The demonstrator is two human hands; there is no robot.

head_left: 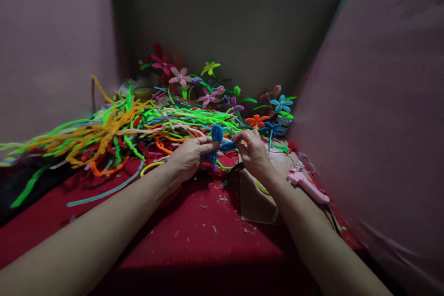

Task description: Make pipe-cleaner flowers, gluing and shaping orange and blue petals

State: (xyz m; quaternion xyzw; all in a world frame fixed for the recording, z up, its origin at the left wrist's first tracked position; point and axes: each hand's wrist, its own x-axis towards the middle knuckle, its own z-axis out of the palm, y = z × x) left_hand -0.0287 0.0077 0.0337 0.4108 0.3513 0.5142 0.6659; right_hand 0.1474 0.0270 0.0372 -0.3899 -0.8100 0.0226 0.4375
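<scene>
A blue pipe-cleaner flower [217, 134] is pinched between the thumb and fingers of my left hand [189, 157], its looped petals standing up and hanging below the grip. My right hand [255, 152] pinches the end of one blue petal [228, 146] that points to the right. Both hands are raised in front of the pile of pipe cleaners [194, 118]. Just beyond my right hand are an orange flower [257, 121] and a darker blue flower [273, 128].
A cardboard box [258, 201] stands under my right forearm, with a pink glue gun [308, 185] on its right. Finished flowers [180, 77] in several colours line the back. Fluff scraps dot the red cloth [173, 245]. Pink sheeting [378, 101] hangs at both sides.
</scene>
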